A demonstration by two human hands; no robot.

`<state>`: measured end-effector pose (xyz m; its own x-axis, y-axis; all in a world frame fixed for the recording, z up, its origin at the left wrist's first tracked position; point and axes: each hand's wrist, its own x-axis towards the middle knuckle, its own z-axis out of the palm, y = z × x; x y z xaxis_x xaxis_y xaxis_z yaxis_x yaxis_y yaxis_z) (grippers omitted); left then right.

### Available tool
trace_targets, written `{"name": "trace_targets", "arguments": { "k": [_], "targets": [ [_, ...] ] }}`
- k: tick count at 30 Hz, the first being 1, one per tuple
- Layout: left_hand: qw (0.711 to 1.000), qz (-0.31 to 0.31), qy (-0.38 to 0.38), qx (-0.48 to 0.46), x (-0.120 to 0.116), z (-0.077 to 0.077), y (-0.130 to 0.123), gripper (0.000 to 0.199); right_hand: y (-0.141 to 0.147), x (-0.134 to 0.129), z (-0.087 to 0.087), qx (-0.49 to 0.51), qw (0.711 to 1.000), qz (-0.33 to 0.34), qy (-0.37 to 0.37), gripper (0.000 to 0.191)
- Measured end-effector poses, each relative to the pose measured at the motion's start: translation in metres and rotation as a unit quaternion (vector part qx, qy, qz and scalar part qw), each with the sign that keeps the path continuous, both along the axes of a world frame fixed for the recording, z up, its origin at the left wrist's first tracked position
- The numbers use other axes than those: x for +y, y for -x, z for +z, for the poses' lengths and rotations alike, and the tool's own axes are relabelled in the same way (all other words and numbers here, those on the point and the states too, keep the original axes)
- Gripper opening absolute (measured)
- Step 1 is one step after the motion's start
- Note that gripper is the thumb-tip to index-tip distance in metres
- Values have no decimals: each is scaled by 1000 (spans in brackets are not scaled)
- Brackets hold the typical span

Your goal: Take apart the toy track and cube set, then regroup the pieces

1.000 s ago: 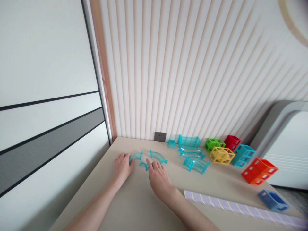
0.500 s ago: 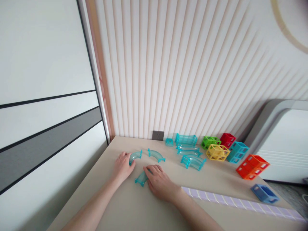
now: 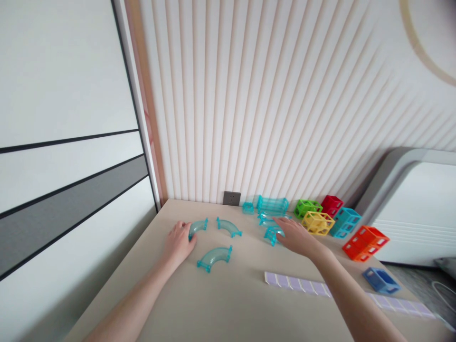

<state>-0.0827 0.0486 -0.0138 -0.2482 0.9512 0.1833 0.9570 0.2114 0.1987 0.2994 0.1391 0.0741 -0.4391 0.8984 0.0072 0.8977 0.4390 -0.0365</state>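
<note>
At the lower left of the frame, my left hand (image 3: 179, 242) is in contact with the near end of a teal curved piece (image 3: 198, 227); whether it grips, I cannot tell. At lower centre, a second curve (image 3: 217, 255) and, above it, a third curve (image 3: 229, 227) lie apart on the counter (image 3: 245, 304). Right of centre, my right hand (image 3: 297, 236) partly covers another teal piece (image 3: 271, 234); its grip cannot be determined. At lower right stands an orange block (image 3: 366, 243).
</note>
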Motion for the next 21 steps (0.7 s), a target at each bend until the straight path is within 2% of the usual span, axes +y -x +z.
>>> {"name": "trace_targets", "arguments": {
  "k": [3, 7, 13, 21],
  "targets": [
    [1000, 0, 0, 2, 1, -2, 1, 34, -26, 6, -4, -12, 1000, -15, 20, 58],
    [1000, -4, -3, 8, 2, -3, 2, 34, -38, 5, -13, -12, 999, -18, 39, 60],
    [1000, -4, -6, 15, 3, -5, 4, 31, -31, -1, -16, -15, 999, -22, 34, 60],
    [1000, -1, -4, 12, 2, -5, 3, 31, -9, -13, -17, -41, 999, -18, 10, 60]
  ]
}}
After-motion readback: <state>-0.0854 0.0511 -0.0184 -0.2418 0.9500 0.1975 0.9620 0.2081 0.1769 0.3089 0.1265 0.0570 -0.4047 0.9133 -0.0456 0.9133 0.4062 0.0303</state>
